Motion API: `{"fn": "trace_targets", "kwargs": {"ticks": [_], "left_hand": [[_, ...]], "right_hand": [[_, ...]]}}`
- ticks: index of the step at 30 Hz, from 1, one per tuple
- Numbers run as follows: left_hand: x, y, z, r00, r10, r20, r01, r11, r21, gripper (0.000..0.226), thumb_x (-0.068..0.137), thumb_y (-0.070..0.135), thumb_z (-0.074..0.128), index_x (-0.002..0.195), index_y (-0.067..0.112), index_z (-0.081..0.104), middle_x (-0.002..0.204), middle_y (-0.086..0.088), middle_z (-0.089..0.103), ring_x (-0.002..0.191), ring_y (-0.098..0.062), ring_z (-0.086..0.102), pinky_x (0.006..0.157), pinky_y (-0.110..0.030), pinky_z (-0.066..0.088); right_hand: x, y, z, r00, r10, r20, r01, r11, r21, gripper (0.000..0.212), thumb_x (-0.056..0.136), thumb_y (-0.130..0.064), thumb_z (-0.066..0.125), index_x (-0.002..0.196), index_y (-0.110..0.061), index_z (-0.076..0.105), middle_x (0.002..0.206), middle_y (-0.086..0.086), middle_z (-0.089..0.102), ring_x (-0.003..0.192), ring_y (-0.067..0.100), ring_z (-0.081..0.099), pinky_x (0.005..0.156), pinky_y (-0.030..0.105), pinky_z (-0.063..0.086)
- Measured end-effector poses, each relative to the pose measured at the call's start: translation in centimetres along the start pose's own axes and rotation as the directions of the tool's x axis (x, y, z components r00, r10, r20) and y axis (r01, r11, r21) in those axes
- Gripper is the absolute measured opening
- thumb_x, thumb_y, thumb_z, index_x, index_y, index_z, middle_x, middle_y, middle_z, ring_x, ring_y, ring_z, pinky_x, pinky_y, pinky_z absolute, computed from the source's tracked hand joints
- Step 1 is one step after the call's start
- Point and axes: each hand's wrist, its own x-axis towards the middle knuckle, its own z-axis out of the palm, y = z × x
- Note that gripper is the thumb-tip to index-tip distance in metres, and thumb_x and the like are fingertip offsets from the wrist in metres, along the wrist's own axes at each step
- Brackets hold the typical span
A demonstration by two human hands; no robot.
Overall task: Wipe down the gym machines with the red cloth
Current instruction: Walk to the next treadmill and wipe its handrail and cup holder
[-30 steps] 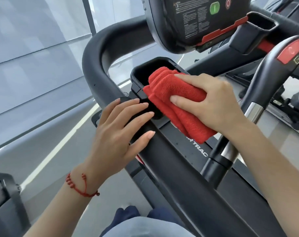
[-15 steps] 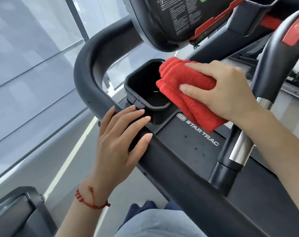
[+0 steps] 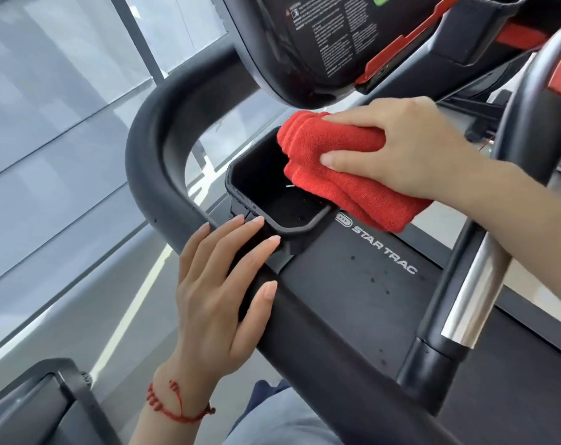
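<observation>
Where the console (image 3: 330, 43) runs off the top edge, only its lower half shows, and the white print on it is too small to read. Most of the red cloth (image 3: 343, 168) is in view, though its far end is covered by the right hand (image 3: 410, 146), whose fingers (image 3: 346, 160) are clamped on the folded bundle, thumb on the near side. That cloth rests on the right rim of the black cup holder (image 3: 272, 194) and hangs partly over its opening, hiding that edge; its tail lies on the panel marked STAR TRAC (image 3: 382, 252). Dark specks dot the panel, but what they are I cannot tell. Lying flat on the curved black handrail (image 3: 157, 133) is the left hand (image 3: 221, 290), fingers slightly apart and gripping nothing, fingertips touching the cup holder's near corner. A red string bracelet (image 3: 176, 409) circles that wrist. At the right, an upright grip with a silver band (image 3: 471, 300) crosses in front of the right forearm and is cut off by the frame.
</observation>
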Motion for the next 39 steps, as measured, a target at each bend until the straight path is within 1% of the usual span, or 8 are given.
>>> {"fn": "trace_targets", "kwargs": {"ticks": [7, 10, 12, 18, 22, 29, 34, 39], "left_hand": [[0.0, -0.3, 0.1, 1.000, 0.021, -0.013, -0.021, 1.000, -0.005, 0.040, 0.089, 0.025, 0.036, 0.109, 0.005, 0.064, 0.121, -0.012, 0.059, 0.119, -0.025, 0.049, 0.102, -0.053, 0.032], [-0.1, -0.3, 0.1, 1.000, 0.020, -0.015, -0.020, 1.000, -0.002, 0.040, 0.090, 0.026, 0.035, 0.108, 0.006, 0.065, 0.121, -0.011, 0.059, 0.119, -0.025, 0.049, 0.103, -0.052, 0.031], [-0.2, -0.4, 0.1, 1.000, 0.017, -0.016, -0.017, 1.000, 0.000, 0.041, 0.091, 0.027, 0.034, 0.108, 0.006, 0.065, 0.121, -0.011, 0.059, 0.119, -0.025, 0.049, 0.105, -0.050, 0.029], [-0.2, -0.4, 0.1, 1.000, 0.012, -0.026, -0.012, 1.000, -0.005, 0.044, 0.094, 0.029, 0.032, 0.108, 0.005, 0.066, 0.122, -0.011, 0.058, 0.120, -0.024, 0.047, 0.105, -0.052, 0.029], [-0.4, -0.3, 0.2, 0.998, -0.007, -0.061, 0.006, 1.000, -0.028, 0.043, 0.096, 0.029, 0.031, 0.110, 0.005, 0.064, 0.124, -0.011, 0.057, 0.121, -0.025, 0.047, 0.106, -0.052, 0.029], [-1.4, -0.4, 0.3, 0.985, -0.040, -0.167, 0.031, 0.998, -0.057, 0.036, 0.093, 0.023, 0.040, 0.108, 0.000, 0.063, 0.121, -0.015, 0.056, 0.120, -0.028, 0.047, 0.103, -0.052, 0.035], [-2.0, -0.7, 0.3, 0.978, -0.054, -0.201, 0.041, 0.997, -0.070, 0.034, 0.093, 0.021, 0.042, 0.113, 0.001, 0.059, 0.123, -0.019, 0.054, 0.122, -0.030, 0.044, 0.099, -0.055, 0.039], [-2.5, -0.8, 0.5, 0.973, -0.050, -0.227, 0.031, 0.996, -0.084, 0.034, 0.094, 0.021, 0.041, 0.115, 0.000, 0.057, 0.124, -0.018, 0.052, 0.124, -0.031, 0.042, 0.097, -0.055, 0.040]], "right_hand": [[-0.6, 0.7, 0.0, 1.000, -0.005, 0.024, 0.003, 0.997, 0.081, 0.040, 0.072, -0.053, 0.065, 0.111, -0.050, 0.057, 0.079, -0.030, 0.054, 0.074, -0.021, 0.051, 0.069, -0.007, 0.032], [-0.2, 0.4, -0.2, 1.000, 0.018, 0.018, -0.019, 0.997, 0.068, 0.042, 0.070, -0.055, 0.064, 0.111, -0.044, 0.061, 0.078, -0.029, 0.055, 0.077, -0.007, 0.052, 0.070, -0.009, 0.030], [0.8, -0.3, 0.0, 1.000, -0.003, 0.023, 0.002, 0.999, 0.040, 0.040, 0.072, -0.050, 0.066, 0.110, -0.039, 0.064, 0.076, -0.027, 0.053, 0.083, -0.012, 0.043, 0.069, -0.011, 0.026], [2.5, -1.5, 0.5, 0.999, -0.020, 0.048, 0.020, 1.000, -0.007, 0.042, 0.074, -0.046, 0.068, 0.114, -0.034, 0.063, 0.088, -0.015, 0.058, 0.083, -0.002, 0.049, 0.070, -0.005, 0.030], [1.4, -2.6, 0.8, 0.999, -0.040, 0.018, 0.040, 0.999, 0.016, 0.042, 0.072, -0.043, 0.071, 0.113, -0.033, 0.064, 0.081, -0.025, 0.053, 0.077, -0.011, 0.047, 0.071, -0.010, 0.027], [-0.5, -5.6, 2.6, 0.993, -0.070, 0.096, 0.055, 0.987, 0.153, 0.038, 0.073, -0.044, 0.070, 0.111, -0.038, 0.064, 0.086, -0.019, 0.064, 0.086, -0.005, 0.057, 0.076, 0.006, 0.042], [-1.3, -5.6, 2.5, 0.989, -0.047, 0.139, 0.029, 0.991, 0.133, 0.036, 0.071, -0.046, 0.069, 0.107, -0.041, 0.065, 0.077, -0.032, 0.055, 0.080, -0.019, 0.053, 0.070, -0.004, 0.035], [0.2, -7.1, 3.4, 0.992, -0.042, 0.120, 0.033, 0.997, 0.075, 0.035, 0.074, -0.044, 0.068, 0.108, -0.037, 0.065, 0.081, -0.019, 0.060, 0.088, 0.001, 0.057, 0.079, 0.013, 0.041]]}}
